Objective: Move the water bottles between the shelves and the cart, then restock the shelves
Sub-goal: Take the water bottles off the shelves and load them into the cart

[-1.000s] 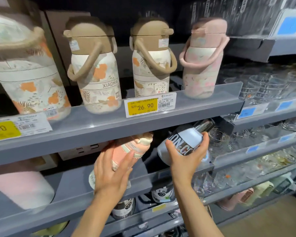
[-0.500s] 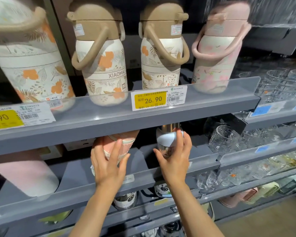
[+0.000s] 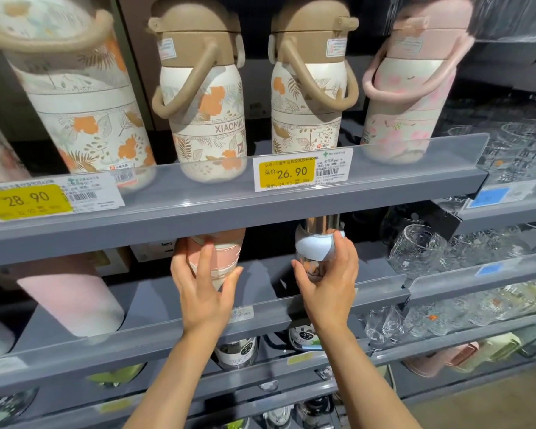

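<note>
My left hand (image 3: 205, 292) grips a pink bottle (image 3: 222, 253) standing upright on the second grey shelf (image 3: 155, 332). My right hand (image 3: 328, 283) grips a white and silver bottle (image 3: 316, 243), also upright on that shelf; its top is hidden by the shelf above. On the top shelf (image 3: 229, 209) stand several floral bottles with loop handles, among them a tan-lidded one (image 3: 205, 97) and a pink-lidded one (image 3: 412, 85). A large plain pink bottle (image 3: 72, 298) stands at the left of the second shelf.
Clear plastic lips edge each shelf, with yellow price tags (image 3: 291, 173) clipped on. Glass cups (image 3: 421, 249) fill the shelves to the right. More bottles (image 3: 235, 351) stand on the lower shelves. No cart is in view.
Both bottles went from tilted to upright and were pushed further back onto the second shelf. The camera moved closer to the shelves.
</note>
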Demonstrator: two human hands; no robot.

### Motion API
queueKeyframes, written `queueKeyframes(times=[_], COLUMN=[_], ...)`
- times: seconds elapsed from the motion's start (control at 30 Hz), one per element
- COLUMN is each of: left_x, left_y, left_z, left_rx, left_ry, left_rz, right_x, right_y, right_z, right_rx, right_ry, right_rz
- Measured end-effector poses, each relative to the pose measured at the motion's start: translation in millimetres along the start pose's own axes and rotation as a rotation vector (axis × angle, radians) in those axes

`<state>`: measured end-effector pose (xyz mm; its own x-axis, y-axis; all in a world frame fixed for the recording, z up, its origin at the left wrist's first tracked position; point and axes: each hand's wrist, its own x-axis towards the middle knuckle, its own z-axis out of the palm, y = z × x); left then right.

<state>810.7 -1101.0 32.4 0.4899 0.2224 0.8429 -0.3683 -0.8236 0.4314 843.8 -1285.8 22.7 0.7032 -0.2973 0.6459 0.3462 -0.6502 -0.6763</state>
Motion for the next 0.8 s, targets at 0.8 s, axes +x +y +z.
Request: queueKeyframes(times=[0.8], left_x=[-12], left_y=[15], left_z=[-28], left_rx=[-0.043], left_ry=[-0.048], left_rz=[-0.328], right_x=[-11], right_y=[-9], right_z=[-7], right_rx=[0.057], right_ry=[0.013], right_rz=[0.127])
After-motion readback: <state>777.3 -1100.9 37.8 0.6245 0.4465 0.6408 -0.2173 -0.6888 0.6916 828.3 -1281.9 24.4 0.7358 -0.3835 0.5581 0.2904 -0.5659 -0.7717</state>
